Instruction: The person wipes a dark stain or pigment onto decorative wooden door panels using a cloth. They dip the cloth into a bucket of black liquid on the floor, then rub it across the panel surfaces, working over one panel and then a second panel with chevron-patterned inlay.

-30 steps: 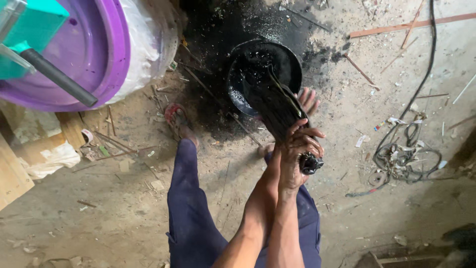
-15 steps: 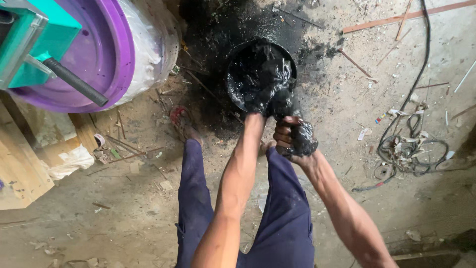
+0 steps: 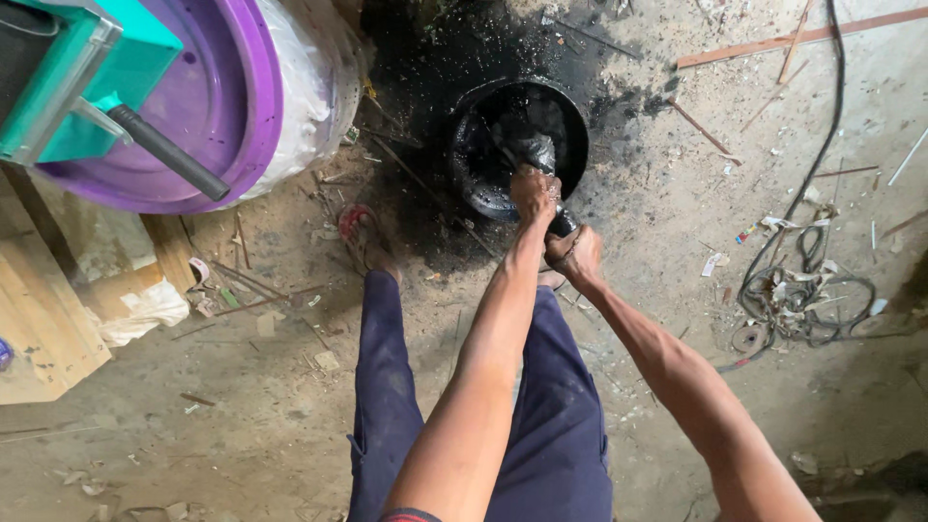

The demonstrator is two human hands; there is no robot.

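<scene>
A round black pan (image 3: 481, 184) full of dark oily liquid sits on the stained concrete floor ahead of my feet. My left hand (image 3: 535, 189) reaches over its near rim and grips a black, oil-soaked rag or brush (image 3: 535, 152) inside the pan. Just behind it, my right hand (image 3: 574, 253) is closed around a small dark greasy part (image 3: 562, 224) held at the pan's near edge. Both forearms stretch forward over my dark blue trousers (image 3: 387, 387).
A purple tub (image 3: 232, 106) with a teal machine (image 3: 58, 77) and black handle stands at the upper left. Wooden boards (image 3: 39, 329) lie at the left. A tangle of black cable (image 3: 802, 290) lies at the right. A sandalled foot (image 3: 360, 232) rests left of the pan.
My left hand has moved forward into the pan and taken hold of the black rag. My right hand with the greasy part has come closer to the pan's rim.
</scene>
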